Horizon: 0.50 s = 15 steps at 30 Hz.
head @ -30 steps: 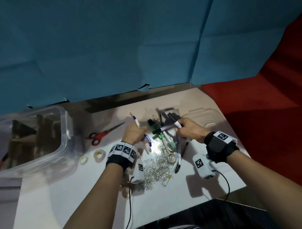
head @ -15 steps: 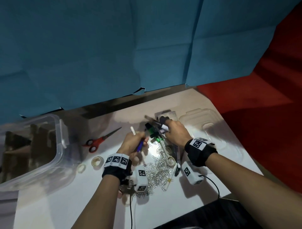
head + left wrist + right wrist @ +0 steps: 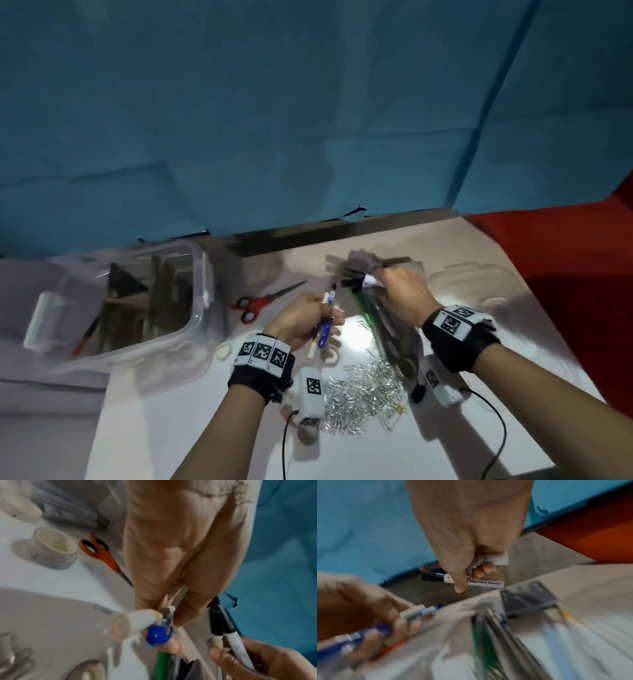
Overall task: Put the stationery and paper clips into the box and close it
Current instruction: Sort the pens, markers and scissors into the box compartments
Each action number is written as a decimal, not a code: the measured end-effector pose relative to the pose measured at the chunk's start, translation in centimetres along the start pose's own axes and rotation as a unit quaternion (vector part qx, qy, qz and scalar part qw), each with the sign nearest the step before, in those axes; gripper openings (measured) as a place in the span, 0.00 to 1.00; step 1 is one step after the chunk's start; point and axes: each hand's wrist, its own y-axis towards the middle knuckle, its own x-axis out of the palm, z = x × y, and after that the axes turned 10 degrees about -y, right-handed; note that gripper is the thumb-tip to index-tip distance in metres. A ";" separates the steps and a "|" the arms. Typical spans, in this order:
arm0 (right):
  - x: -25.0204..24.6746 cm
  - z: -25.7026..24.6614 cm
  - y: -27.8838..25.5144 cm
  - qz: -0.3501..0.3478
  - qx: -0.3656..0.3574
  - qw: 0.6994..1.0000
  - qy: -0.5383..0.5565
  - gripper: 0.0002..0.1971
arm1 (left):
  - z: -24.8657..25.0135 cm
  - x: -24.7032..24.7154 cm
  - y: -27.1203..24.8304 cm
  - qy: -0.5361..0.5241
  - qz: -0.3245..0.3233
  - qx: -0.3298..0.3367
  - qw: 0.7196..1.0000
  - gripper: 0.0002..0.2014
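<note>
My left hand [image 3: 325, 317] grips a blue pen [image 3: 323, 334] and a white pen [image 3: 130, 622] together above the white table [image 3: 205, 428]. To its right, my right hand [image 3: 380, 284] grips a bundle of black-capped whiteboard markers [image 3: 471, 582]. A green pen [image 3: 363, 306] and darker pens lie on the table under the right hand. In front of the wrists lies a heap of silver paper clips [image 3: 363, 394]. The clear plastic box [image 3: 200, 308] stands open at the left with dividers inside.
Red-handled scissors [image 3: 263, 301] lie between the box and my left hand. Small tape rolls [image 3: 224, 351] sit near the box's front corner. A clear lid [image 3: 479, 284] lies at the table's far right. A blue cloth wall [image 3: 308, 137] stands behind.
My left hand has lifted the blue and white pens off the table. My right hand has drawn its markers leftward toward the left hand and holds them higher.
</note>
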 end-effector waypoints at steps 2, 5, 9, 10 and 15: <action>-3.4 -2.3 0.6 0.029 -0.029 0.998 0.038 0.09 | 0.8 -1.3 -2.0 -0.009 -0.004 0.041 0.999 0.15; -8.1 -6.8 1.4 0.022 -0.081 0.986 0.144 0.17 | 1.8 -3.8 -5.5 -0.031 0.012 0.113 0.993 0.16; -11.1 -16.1 2.7 -0.004 -0.120 0.964 0.238 0.16 | 3.0 -9.0 -11.2 -0.048 0.087 0.188 0.977 0.13; -11.3 -18.6 3.2 -0.015 -0.127 0.959 0.254 0.16 | 3.2 -10.5 -12.6 -0.047 0.112 0.204 0.971 0.12; -9.8 -29.2 5.9 -0.086 -0.090 0.930 0.345 0.11 | 4.0 -18.4 -16.7 -0.039 0.238 0.233 0.942 0.07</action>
